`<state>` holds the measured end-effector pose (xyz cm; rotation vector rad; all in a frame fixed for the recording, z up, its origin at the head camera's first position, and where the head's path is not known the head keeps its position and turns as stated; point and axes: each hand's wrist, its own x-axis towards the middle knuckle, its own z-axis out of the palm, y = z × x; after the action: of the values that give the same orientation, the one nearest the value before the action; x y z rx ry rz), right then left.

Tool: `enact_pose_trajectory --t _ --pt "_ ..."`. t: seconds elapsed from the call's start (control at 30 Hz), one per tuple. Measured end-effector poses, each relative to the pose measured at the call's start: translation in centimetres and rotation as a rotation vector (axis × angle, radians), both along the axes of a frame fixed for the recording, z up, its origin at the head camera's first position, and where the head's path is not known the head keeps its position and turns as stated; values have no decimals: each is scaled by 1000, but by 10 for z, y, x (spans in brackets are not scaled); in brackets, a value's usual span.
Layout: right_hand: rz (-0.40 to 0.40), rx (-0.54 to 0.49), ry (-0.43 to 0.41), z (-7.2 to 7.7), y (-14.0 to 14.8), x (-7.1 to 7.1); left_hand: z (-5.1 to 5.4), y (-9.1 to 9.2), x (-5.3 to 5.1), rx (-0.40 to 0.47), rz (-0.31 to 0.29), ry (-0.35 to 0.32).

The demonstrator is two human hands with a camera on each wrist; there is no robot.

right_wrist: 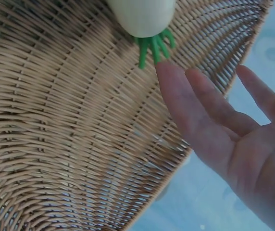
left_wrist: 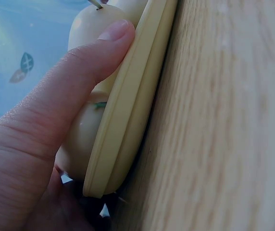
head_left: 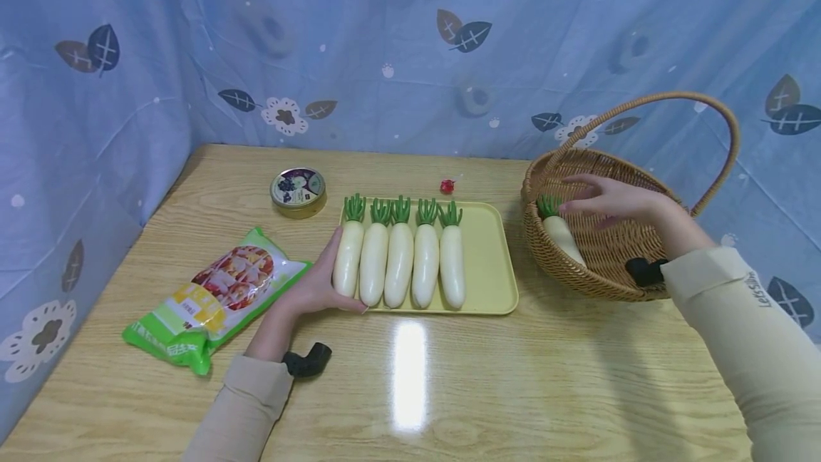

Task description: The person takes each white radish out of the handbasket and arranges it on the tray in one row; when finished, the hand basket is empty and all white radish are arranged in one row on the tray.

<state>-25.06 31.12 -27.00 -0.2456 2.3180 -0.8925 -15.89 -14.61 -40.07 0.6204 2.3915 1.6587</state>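
Several white radishes [head_left: 400, 262] with green tops lie side by side on a yellow tray [head_left: 490, 255]. My left hand [head_left: 318, 284] holds the tray's front left corner, its fingers along the leftmost radish. In the left wrist view the thumb [left_wrist: 96, 55] lies across the tray rim [left_wrist: 123, 110], against the radish ends. My right hand [head_left: 618, 202] is over a wicker basket [head_left: 609, 284], holding nothing, its fingers spread. Another white radish [head_left: 563, 237] lies inside the basket. Its green top [right_wrist: 154, 45] is close to a fingertip in the right wrist view; contact cannot be told.
A round tin [head_left: 298, 192] stands behind the tray's left end. At the left lies a green printed food bag [head_left: 221, 294]. One small red wrapped candy [head_left: 447, 186] sits behind the tray. The basket's tall handle [head_left: 680, 96] arches above it. A patterned blue curtain [head_left: 385, 55] hangs behind.
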Motion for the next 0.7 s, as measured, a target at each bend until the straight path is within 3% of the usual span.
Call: enact_pose_trajectory --t 0.13,0.4,0.63,0.7 --pt "-2 -24 -44 -6 -1 -2 -6 -1 -3 21 -1 10" --pt "39 18 -117 -16 -6 -8 -33 -7 -14 -26 18 29" --pt "53 31 -170 -27 -4 -13 -6 -1 -3 0 2 -9" --pt "51 24 -188 -29 -5 -14 -3 -1 -1 -3 3 -8"
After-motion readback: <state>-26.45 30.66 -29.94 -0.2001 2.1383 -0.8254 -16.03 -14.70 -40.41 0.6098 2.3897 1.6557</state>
